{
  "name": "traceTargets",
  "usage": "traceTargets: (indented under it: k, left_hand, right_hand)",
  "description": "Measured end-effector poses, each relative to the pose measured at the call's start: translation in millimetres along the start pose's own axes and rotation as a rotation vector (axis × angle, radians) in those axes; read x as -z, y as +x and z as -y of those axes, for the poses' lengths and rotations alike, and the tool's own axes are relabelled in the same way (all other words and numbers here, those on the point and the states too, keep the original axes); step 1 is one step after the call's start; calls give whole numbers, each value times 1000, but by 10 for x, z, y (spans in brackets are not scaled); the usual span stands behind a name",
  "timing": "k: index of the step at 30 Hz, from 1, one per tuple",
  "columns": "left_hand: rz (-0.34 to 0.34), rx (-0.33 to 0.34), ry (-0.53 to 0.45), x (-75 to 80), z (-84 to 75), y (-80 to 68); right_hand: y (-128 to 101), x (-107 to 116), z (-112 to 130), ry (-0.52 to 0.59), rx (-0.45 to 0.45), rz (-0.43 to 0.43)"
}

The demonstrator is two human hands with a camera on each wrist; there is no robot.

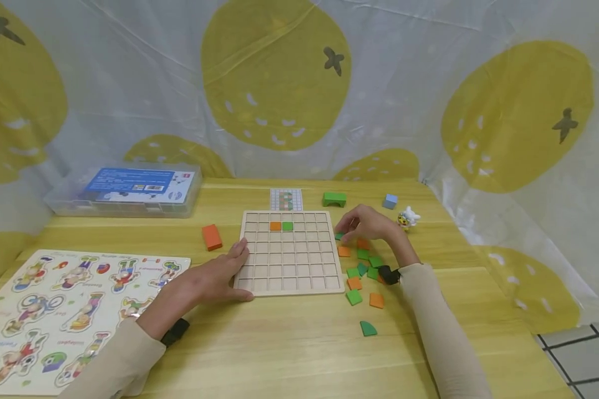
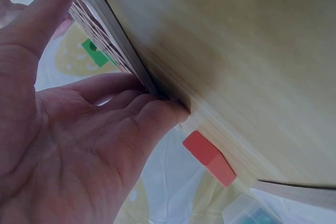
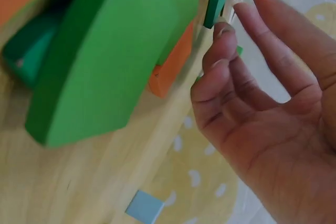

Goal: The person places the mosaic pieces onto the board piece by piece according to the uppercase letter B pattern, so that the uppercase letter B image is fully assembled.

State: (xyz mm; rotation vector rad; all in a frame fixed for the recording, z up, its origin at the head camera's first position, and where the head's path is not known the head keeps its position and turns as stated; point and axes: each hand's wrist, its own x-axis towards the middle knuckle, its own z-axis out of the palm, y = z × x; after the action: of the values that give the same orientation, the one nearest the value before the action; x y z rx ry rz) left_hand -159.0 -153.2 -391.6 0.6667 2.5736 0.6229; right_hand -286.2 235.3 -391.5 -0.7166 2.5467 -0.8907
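Observation:
A square wooden grid board lies in the middle of the table, with an orange square tile and a green square tile in its upper cells. My left hand rests against the board's near left corner, fingers along the left edge and thumb at the front edge. Beyond the right edge, my right hand reaches over the loose tiles with loosely bent fingers. A dark green tile sits right at its fingertips. Between thumb and index fingertips in the right wrist view there is a gap.
Several loose tiles, including a green quarter-circle, lie right of the board. A pattern card and green arch block stand behind. An orange block, picture puzzle and plastic case are left; a small figurine is right.

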Motion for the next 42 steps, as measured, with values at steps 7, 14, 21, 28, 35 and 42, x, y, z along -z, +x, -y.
traceTargets:
  k: [7, 14, 21, 28, 35, 42]
  left_hand:
    - [-11, -28, -4, -12, 36, -27]
    - [-5, -15, -8, -19, 27, -52]
    - [-13, -23, -7, -24, 33, -51]
    - [-10, -26, -12, -27, 45, -37]
    - [0, -10, -12, -10, 61, -35]
    - [4, -18, -4, 0, 22, 1]
  right_hand:
    - [12, -51, -10, 43, -62, 0]
    - [24, -97, -40, 46, -63, -9]
    - [25, -80, 16, 10, -74, 4]
    - [-2, -48, 52, 42, -62, -21]
    - [166, -120, 260, 347, -96, -166]
    - [488, -267, 504, 507, -195, -244]
